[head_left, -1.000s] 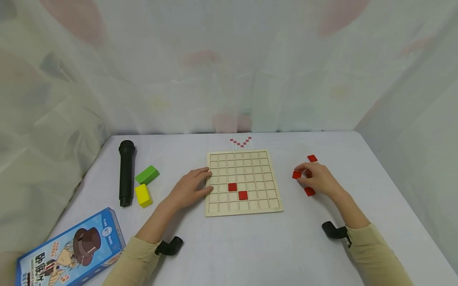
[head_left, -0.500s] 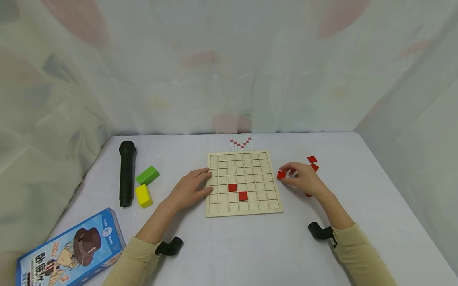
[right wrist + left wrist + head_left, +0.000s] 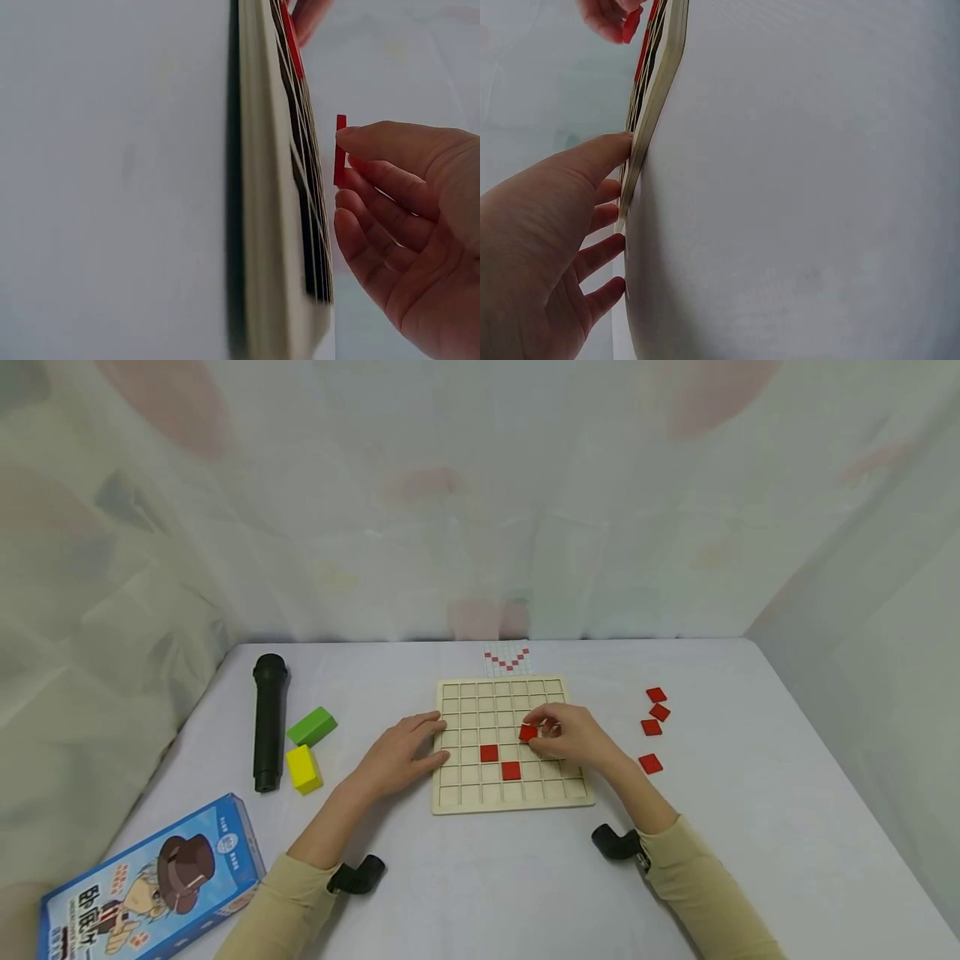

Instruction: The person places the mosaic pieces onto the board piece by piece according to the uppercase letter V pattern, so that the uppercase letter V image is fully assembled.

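Fingers pinching a red square tile (image 3: 528, 734), the right hand (image 3: 572, 735) has moved from right of the wooden grid board (image 3: 469, 795) to over it, fetching seemingly done, the left hand (image 3: 400, 755), fingers apart, touching its left edge.

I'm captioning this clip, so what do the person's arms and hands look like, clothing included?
The left sleeve and right sleeve are plain khaki, ending short of the wrists. By each cuff sits a black, bent device with a rounded end. The left hand and right hand are gloveless.
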A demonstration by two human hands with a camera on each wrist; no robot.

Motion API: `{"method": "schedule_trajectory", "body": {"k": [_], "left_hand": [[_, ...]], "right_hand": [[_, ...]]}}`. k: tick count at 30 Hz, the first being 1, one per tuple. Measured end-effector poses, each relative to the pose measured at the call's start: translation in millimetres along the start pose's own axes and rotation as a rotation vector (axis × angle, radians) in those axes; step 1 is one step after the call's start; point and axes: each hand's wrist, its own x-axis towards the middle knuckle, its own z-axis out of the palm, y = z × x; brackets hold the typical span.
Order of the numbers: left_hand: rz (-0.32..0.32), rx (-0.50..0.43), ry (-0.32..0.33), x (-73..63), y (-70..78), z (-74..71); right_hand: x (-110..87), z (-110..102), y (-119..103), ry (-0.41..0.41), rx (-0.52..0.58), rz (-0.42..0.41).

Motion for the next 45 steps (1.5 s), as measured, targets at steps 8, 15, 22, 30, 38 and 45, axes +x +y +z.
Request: {"method": "schedule_trajectory", "body": {"k": [8,15,22,30,38,45], "left_hand": [[0.006,0.004,0.0,0.5,0.1,0.4],[0.004,-0.004,-0.004,0.0,1.7,-0.5],[0.006,0.003,-0.001,-0.3,2.4,-1.7],[0.019,-0.002,0.01,-1.7,2.6,-2.2],[0.02,-0.011,0.013,-1.9,2.3,-1.7],[0.015,-0.009,0.01,-0.8,2.6,-1.3]], "right_hand": [[18.3,20.5,-20.5,-0.081,0.015,-0.048],[33.3,35.8,-35.1,-0.095,-0.048,-0.079],[43.8,44.8,-45.6,-0.113,-0.075,-0.061],[48.5,51.5,-49.9,-0.115,-0.066,-0.057],[47.7,53.5,-46.4,-0.111,-0.049,-0.057],[37.9,42.0,-38.9,-0.05,0.008,-0.046]]}}
